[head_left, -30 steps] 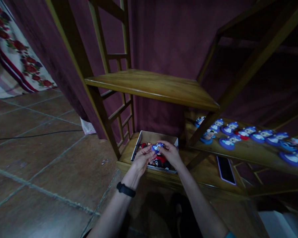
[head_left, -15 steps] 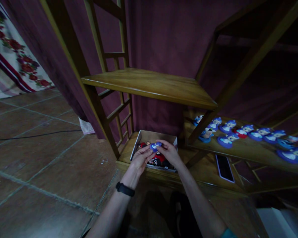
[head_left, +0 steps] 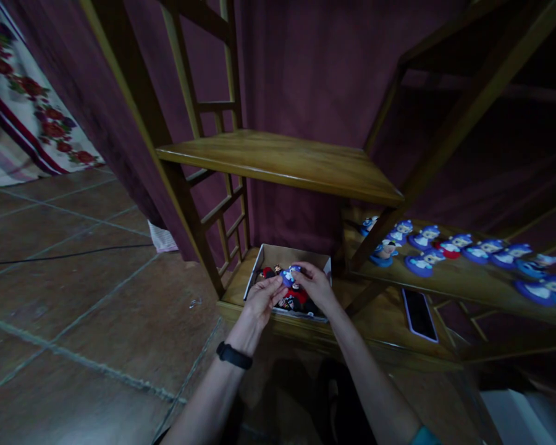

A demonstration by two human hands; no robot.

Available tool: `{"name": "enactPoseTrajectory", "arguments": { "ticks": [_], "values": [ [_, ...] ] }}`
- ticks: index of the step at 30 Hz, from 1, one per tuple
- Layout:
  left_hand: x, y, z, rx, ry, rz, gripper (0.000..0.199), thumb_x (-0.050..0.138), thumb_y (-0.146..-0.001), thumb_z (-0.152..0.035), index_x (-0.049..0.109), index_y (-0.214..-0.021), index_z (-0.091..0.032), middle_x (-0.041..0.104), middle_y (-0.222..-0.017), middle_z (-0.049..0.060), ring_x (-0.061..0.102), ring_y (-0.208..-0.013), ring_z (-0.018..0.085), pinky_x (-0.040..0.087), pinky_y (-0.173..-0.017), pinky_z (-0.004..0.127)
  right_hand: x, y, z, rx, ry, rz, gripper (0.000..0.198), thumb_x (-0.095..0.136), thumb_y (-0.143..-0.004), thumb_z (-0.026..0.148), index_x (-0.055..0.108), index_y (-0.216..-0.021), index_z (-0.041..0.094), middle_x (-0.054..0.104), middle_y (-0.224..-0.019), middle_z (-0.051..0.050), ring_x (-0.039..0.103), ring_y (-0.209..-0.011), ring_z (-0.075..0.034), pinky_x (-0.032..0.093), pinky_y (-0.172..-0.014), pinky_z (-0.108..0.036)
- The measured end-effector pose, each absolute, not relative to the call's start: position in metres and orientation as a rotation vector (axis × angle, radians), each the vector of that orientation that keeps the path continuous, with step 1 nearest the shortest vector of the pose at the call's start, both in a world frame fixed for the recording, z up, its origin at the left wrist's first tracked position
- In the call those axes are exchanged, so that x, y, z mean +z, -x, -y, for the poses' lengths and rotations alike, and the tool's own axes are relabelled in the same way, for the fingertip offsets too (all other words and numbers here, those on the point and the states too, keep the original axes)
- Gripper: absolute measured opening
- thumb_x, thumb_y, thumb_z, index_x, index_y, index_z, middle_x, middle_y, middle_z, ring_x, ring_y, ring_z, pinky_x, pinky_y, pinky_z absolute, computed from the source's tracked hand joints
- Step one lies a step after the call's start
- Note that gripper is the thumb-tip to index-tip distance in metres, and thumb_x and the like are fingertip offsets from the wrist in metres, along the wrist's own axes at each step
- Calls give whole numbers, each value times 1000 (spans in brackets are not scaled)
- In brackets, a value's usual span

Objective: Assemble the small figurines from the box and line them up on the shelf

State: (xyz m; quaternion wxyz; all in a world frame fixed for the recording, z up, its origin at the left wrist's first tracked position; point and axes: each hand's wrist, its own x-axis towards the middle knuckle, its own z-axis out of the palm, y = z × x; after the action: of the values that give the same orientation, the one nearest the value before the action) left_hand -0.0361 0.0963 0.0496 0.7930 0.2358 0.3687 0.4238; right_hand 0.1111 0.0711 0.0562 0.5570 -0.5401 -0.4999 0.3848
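Observation:
Between my two hands I hold a small blue and white figurine on a round purple-blue base. My left hand pinches it from the left, with a dark band on that wrist. The fingers of my right hand close on its right side. Right beneath is an open white cardboard box with several red and black figurines lying in it; my hands cover part of them. The box stands on the low wooden shelf.
Several blue figurines stand in rows on a shelf at the right. Below them lies a phone. A wooden shelf board overhangs behind the box, and slanting posts flank it. A cable crosses the tiled floor.
The figurine has tilted a little in my fingers, so more of its white and blue body shows above the base. Both hands have stayed nearly in place.

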Motion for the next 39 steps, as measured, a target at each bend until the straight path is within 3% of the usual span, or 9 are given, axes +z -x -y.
{"name": "enactPoseTrajectory", "arguments": {
  "ticks": [6, 14, 20, 27, 35, 39],
  "values": [
    [59, 40, -87, 929, -515, -762, 12, 66, -70, -7, 66, -82, -8, 70, -77, 8, 65, -66, 12, 55, -67, 21, 62, -106, -65, 934, 1218, 1201, 36, 62, -72, 34, 59, -106, 22, 66, -101, -3, 61, -90, -17, 48, -83, -31],
    [85, 47, -50, 897, -579, -693, 31, 68, -68, -5, 63, -98, -10, 70, -85, 10, 66, -68, 12, 55, -67, 22, 86, -99, -26, 879, 1194, 1196, 35, 61, -73, 31, 59, -106, 21, 65, -102, -5, 61, -93, -17, 47, -87, -33],
    [123, 40, 3, 922, -608, -613, 33, 68, -66, -4, 64, -99, -12, 69, -86, 7, 65, -71, 12, 54, -70, 21, 131, -106, 29, 855, 1155, 1195, 35, 62, -73, 33, 60, -106, 21, 65, -99, -4, 61, -91, -18, 47, -85, -33],
    [161, 28, 68, 946, -523, -610, 26, 66, -66, 1, 65, -88, -12, 69, -82, 6, 65, -71, 11, 53, -72, 21, 173, -121, 95, 929, 1131, 1182, 36, 59, -74, 37, 61, -106, 20, 66, -94, -3, 61, -78, -15, 50, -68, -27],
    [166, 0, 116, 901, -640, -610, 32, 66, -65, 3, 63, -92, -13, 68, -89, 5, 65, -78, 12, 52, -76, 22, 187, -146, 153, 884, 1100, 1232, 34, 62, -73, 28, 59, -106, 20, 65, -95, -3, 61, -83, -14, 48, -78, -30],
    [163, -21, 127, 818, -737, -616, 38, 67, -63, 4, 62, -96, -15, 68, -88, 5, 65, -79, 11, 52, -76, 21, 182, -168, 170, 771, 1236, 1270, 37, 62, -72, 23, 58, -109, 21, 65, -88, -1, 60, -76, -13, 48, -74, -29]
  ]
}}
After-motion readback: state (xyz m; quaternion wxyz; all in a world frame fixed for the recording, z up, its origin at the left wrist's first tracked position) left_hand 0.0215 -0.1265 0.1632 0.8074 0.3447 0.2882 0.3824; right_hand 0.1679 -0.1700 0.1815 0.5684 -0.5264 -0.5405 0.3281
